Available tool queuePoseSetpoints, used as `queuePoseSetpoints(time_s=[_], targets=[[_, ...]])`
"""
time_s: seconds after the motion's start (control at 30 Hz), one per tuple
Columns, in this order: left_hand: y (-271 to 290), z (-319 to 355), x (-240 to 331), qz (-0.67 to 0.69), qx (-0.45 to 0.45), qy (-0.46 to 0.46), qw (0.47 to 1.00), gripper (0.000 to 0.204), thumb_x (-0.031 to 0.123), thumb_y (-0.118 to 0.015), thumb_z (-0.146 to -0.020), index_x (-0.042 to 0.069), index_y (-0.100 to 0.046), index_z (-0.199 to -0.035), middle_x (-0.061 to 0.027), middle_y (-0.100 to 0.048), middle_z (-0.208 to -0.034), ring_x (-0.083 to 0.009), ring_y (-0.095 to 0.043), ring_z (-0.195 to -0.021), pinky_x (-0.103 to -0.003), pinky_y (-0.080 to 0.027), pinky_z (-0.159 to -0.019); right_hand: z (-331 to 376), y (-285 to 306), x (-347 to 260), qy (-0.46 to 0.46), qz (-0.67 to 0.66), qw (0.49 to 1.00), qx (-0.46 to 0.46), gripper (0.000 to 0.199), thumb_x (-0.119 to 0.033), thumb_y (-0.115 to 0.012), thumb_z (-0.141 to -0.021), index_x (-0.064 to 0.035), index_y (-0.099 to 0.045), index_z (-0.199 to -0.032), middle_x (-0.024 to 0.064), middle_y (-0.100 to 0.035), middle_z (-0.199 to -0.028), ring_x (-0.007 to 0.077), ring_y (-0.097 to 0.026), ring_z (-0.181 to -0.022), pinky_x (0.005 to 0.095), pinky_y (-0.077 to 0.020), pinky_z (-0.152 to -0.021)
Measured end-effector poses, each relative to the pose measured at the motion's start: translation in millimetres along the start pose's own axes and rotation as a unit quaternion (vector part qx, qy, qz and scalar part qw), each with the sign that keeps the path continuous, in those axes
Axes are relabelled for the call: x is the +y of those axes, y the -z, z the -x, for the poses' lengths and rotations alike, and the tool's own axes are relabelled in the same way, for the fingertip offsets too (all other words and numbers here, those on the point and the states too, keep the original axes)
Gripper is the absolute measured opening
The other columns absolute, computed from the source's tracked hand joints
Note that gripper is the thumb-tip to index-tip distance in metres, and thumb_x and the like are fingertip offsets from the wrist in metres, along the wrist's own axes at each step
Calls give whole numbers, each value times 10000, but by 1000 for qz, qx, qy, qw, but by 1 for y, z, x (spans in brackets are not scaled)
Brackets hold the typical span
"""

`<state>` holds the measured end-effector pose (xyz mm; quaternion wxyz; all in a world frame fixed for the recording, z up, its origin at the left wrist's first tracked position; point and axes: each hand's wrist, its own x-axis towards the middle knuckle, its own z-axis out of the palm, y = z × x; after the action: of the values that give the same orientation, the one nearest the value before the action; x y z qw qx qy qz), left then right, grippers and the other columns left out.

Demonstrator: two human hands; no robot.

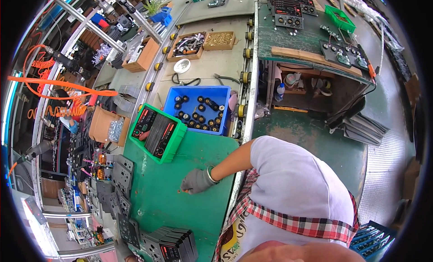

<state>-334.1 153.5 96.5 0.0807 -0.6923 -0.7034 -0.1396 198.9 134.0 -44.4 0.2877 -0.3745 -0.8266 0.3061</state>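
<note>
Right hand [198, 180] on bench [162, 196], fingers curled together; left hand [122, 251] by panels [180, 244], fingers: can't tell. Likely panel handling; next grip needs opening.

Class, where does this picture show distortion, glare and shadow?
Head view: the metal rail bows with fisheye distortion; same view, the silvery floor at right looks glary; same view, the cupboard at upper right is shadowed inside.

- Tub [205, 91]: knobs [201, 107] inside.
- Left of tub, just beside: tray [180, 138], panels [158, 129] inside.
- Behind tub: dish [182, 66], then two boxes [219, 48].
- Before tub: table [203, 156], bearing panel stack [178, 241].
- Right of tub: bench [288, 41], bottle [279, 92] underneath.
</note>
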Motion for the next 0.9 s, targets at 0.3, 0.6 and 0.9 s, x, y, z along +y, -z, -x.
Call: queuePoseSetpoints(time_s=[0.3, 0.6, 0.9], targets=[[76, -40, 209, -104, 58, -250, 961, 63, -8, -525, -734, -32, -517, -792, -200, -543, -776, -380, -530, -743, -430, -443, -659, -4, 9, 0, -38, -89, 994, -45, 426, -298, -574, -775, -140, -525, -1168, 49, -624, -989, 223, -604, -905, 339, -471, -783], [41, 62, 351, 793, -209, 144, 554, 320, 244, -430, -920, -17, -493, -1093, -138, -548, -1105, -256, -535, -1009, -399, -439, -852, 10, 93, -27, -74, -478, 872, 79, 624, -295, -628, -769, -80, -381, -1300, 98, -579, -1037, 169, -543, -922, 326, -443, -772], [-29, 160, 365, 169, -90, -69, 979, 650, 346, -624, -784, 28, -374, -1293, -232, -343, -1309, -406, -354, -1201, -464, -336, -965, 40, 31, -9, -259, -436, 850, 141, 415, -194, -606, -796, -44, -501, -1169, 75, -553, -930, 148, -526, -881, 293, -430, -768]])
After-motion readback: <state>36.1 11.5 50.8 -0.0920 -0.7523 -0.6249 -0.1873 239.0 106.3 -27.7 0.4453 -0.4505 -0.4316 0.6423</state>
